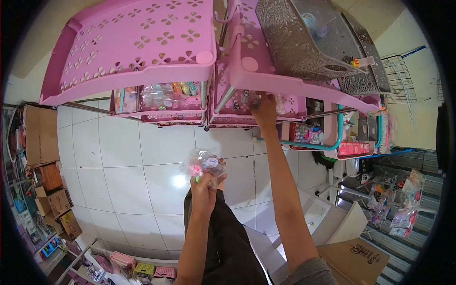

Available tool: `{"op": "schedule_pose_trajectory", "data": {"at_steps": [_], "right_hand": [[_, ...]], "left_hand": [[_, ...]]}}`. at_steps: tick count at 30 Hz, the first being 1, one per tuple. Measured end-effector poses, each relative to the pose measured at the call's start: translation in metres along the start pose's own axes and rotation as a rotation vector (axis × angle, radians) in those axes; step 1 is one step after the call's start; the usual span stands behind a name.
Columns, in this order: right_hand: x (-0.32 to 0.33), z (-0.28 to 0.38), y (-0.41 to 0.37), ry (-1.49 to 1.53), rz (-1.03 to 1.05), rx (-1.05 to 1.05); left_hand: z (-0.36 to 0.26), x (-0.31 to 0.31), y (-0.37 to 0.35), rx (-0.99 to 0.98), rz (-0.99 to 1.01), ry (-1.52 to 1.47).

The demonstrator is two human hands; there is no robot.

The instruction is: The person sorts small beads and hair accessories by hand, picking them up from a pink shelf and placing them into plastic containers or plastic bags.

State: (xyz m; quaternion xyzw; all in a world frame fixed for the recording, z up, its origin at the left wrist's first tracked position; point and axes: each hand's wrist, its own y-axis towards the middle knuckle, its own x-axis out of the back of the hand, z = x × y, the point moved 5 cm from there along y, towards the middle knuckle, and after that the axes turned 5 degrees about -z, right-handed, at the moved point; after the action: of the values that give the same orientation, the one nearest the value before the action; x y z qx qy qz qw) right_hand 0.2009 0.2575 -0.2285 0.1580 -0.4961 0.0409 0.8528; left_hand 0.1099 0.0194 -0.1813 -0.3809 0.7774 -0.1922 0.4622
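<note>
My left hand (pixel 204 185) is closed on a clear plastic bag (pixel 198 162), held over the floor in front of my legs. Small pink and green pieces and a white oval label show through the bag. My right hand (pixel 264 111) reaches into the lower tier (pixel 228 102) of the right pink rack, under its top shelf. Its fingers are bent in beside small clear-wrapped items (pixel 244 100); what they grip, if anything, is too small to make out. More clear plastic lies just right of that hand.
Overhead, the left pink shelf (pixel 133 42) and a grey patterned basket (pixel 304 42) jut toward me. Packets (pixel 164 95) fill the left rack's lower tier. A teal-railed cart (pixel 339 128) stands right. Cardboard boxes (pixel 42 135) line the left; another carton (pixel 356 259) sits lower right.
</note>
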Motion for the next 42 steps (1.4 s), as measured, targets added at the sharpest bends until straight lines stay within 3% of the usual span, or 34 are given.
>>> {"op": "schedule_pose_trajectory", "data": {"at_steps": [1,3,7,10,12,13,15,16,18,22,25,27,31,33,34,36,40,42], "right_hand": [[0.001,-0.001,0.0,-0.001,-0.002,-0.001],[0.007,-0.008,0.001,-0.29,-0.057,-0.054],[0.016,-0.023,0.005,-0.327,-0.159,-0.087],[0.019,-0.009,0.005,-0.214,-0.192,0.074],[0.002,-0.008,0.005,-0.182,0.056,-0.091],[-0.004,-0.008,0.006,-0.183,0.055,-0.094],[-0.015,0.01,0.008,0.05,0.108,0.148],[-0.014,0.014,0.006,0.053,0.109,0.144],[-0.008,0.013,0.004,-0.202,0.071,-0.005],[-0.002,0.002,0.004,-0.264,0.058,-0.098],[-0.004,0.007,0.004,-0.118,0.068,-0.182],[-0.015,0.004,0.003,-0.234,0.206,-0.312],[-0.018,0.007,0.006,-0.361,0.113,-0.26],[-0.022,0.006,0.008,0.249,0.275,-0.292],[-0.017,0.007,0.006,0.248,0.277,-0.288],[0.028,0.02,-0.004,0.31,-0.142,-0.068],[0.101,0.043,-0.047,0.605,0.071,-0.188],[0.107,0.052,-0.08,0.95,0.217,-0.354]], "left_hand": [[0.001,0.001,0.001,0.002,0.005,0.0],[0.002,0.002,0.001,0.005,0.008,-0.001],[0.005,0.004,0.002,0.006,0.021,0.038],[0.006,0.002,0.002,0.014,0.018,0.04],[0.007,0.0,0.002,0.019,0.021,0.044],[0.008,0.0,0.002,0.028,0.008,0.045],[0.009,0.0,0.003,0.036,-0.005,0.051],[0.01,0.0,0.003,0.038,0.01,0.046],[0.009,0.001,0.002,0.039,0.022,0.046],[0.006,0.005,0.004,0.037,0.018,0.037],[0.006,0.005,0.005,0.035,0.017,0.043],[0.004,0.004,0.005,0.039,0.015,0.038],[0.004,0.0,0.005,0.079,0.031,0.037],[0.002,-0.002,0.006,0.093,0.046,0.035],[0.001,-0.004,0.006,0.101,0.068,0.039],[0.0,-0.006,0.007,0.108,0.089,0.037],[-0.001,-0.007,0.01,0.119,0.12,0.136],[0.001,-0.006,0.01,0.126,0.152,0.168]]}}
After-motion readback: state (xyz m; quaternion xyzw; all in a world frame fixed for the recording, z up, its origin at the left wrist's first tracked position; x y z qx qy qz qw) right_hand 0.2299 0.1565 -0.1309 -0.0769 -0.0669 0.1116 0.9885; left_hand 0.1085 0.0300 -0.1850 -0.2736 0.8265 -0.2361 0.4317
